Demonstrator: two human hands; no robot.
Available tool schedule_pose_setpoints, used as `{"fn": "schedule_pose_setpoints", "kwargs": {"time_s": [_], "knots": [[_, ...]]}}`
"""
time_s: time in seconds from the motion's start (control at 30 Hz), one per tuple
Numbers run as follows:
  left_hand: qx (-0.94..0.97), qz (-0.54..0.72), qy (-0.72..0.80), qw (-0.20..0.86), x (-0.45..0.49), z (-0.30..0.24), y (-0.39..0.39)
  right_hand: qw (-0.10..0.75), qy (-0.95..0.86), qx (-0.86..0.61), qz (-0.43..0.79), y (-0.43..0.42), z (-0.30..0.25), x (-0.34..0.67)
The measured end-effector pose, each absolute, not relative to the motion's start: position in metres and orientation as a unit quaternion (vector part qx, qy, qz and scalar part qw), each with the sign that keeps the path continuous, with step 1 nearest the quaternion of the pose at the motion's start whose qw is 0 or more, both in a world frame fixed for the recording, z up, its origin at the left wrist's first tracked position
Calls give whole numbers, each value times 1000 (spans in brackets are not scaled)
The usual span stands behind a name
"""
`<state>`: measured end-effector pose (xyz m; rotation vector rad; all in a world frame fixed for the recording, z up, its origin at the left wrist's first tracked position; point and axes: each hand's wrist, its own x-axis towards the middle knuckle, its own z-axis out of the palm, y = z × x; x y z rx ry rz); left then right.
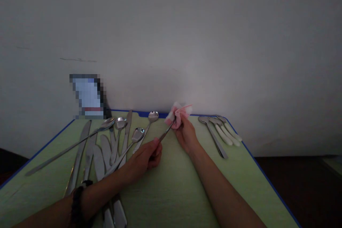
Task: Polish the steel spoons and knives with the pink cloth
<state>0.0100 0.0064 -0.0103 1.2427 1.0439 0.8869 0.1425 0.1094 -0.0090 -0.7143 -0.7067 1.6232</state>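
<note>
Head view: metal utensil (167, 131) sits mid-table near the far edge, handle in the left hand (149, 155), fingers curled tight round it; its other end runs into a pink-and-white cloth (175, 115), so type can't be told. Right hand (187, 136) pinches the cloth around that end. Room: green tabletop (173, 192) shows between the forearms, widening toward the near side; narrower strip between right forearm and the right-hand cutlery. Back is tight: blue edging (144, 114) just past the cloth, wall (171, 35) right behind. Left side crowded, forearm over the pile. Counts: one cloth, one utensil in hand. Left pile: four spoon bowls visible, incl. one long-handled spoon (72, 146) angled toward the left edge and one round-bowled teaspoon (153, 116) nearest the hands; several table knives (80, 160), overlap blocks an exact count. Right group: two white-handled utensils (226, 136) by the right edge, at least one all-metal spoon (211, 133) beside them. One pixelated screen device (89, 96) at back left. One dark wristband (78, 199), left wrist.
</note>
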Motion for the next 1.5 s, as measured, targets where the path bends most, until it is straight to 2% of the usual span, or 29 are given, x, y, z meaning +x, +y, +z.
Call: {"fn": "schedule_pose_setpoints", "kwargs": {"time_s": [0.13, 0.27, 0.37, 0.57, 0.73, 0.9, 1.03, 1.3, 1.5], "knots": [[458, 399, 410, 680, 9, -12, 12, 579, -274, -260, 723, 107, -4, 148], [423, 405, 407, 701, 9, -7, 16, 576, -259, -228, 741, 105, 0, 152], [421, 409, 426, 688, 9, -5, 16, 570, -240, -205, 759, 103, 2, 154], [550, 376, 482, 569, 9, -1, 9, 553, -210, -193, 783, 103, 1, 157], [535, 388, 472, 583, 10, -2, 8, 556, -196, -191, 785, 104, -1, 158], [375, 502, 453, 634, 11, -3, 12, 559, -187, -158, 792, 104, -2, 159], [291, 536, 463, 643, 14, 5, 13, 568, -191, -161, 784, 106, -4, 159], [344, 513, 475, 627, 14, -1, 14, 550, -191, -170, 795, 105, -6, 161], [429, 467, 484, 602, 12, -3, 14, 571, -188, -208, 772, 105, -2, 153]]}}
